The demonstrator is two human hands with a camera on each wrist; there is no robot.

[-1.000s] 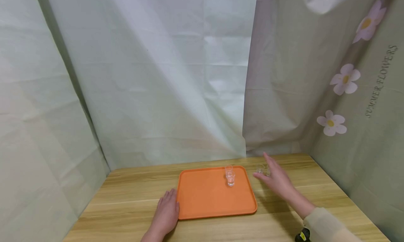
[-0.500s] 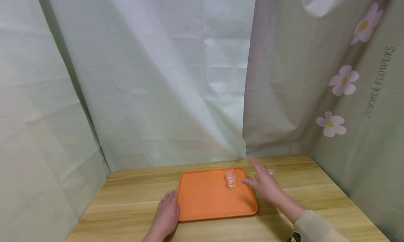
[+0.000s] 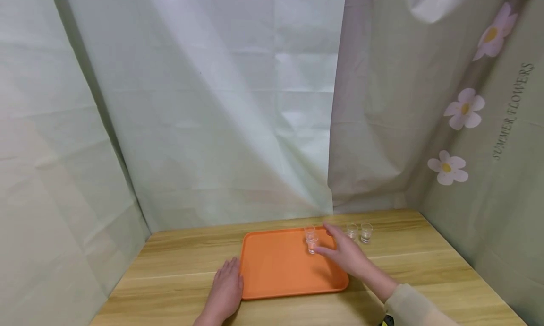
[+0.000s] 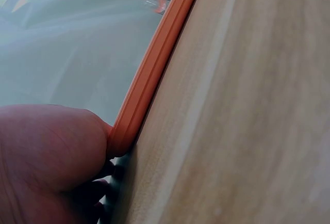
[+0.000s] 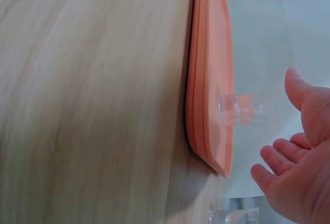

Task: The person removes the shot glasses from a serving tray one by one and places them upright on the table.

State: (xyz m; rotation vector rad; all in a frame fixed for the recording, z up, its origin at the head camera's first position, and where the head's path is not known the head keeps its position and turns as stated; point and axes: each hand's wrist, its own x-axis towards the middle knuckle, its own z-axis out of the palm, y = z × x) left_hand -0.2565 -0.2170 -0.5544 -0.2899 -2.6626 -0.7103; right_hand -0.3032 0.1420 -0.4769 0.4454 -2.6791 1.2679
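An orange tray (image 3: 276,267) lies on the wooden table. Two small clear shot glasses, a front one (image 3: 312,245) and one behind it (image 3: 310,232), stand at its back right. My left hand (image 3: 225,286) rests flat on the table against the tray's left side; in the left wrist view, the hand (image 4: 51,149) meets the tray corner (image 4: 124,131). My right hand (image 3: 346,257) is over the tray's right side, thumb and fingers spread beside the front glass. The right wrist view shows this hand (image 5: 304,157) holding nothing, apart from a glass (image 5: 242,109) on the tray.
Two more clear glasses, one nearer the tray (image 3: 351,230) and one farther right (image 3: 366,233), stand on the table behind my right hand. Pale curtains (image 3: 238,127) hang along the back and both sides of the table (image 3: 178,260).
My right hand has moved left from the glasses on the table to those on the tray, staying spread. Both table glasses now show. My left hand and the tray have stayed in place.
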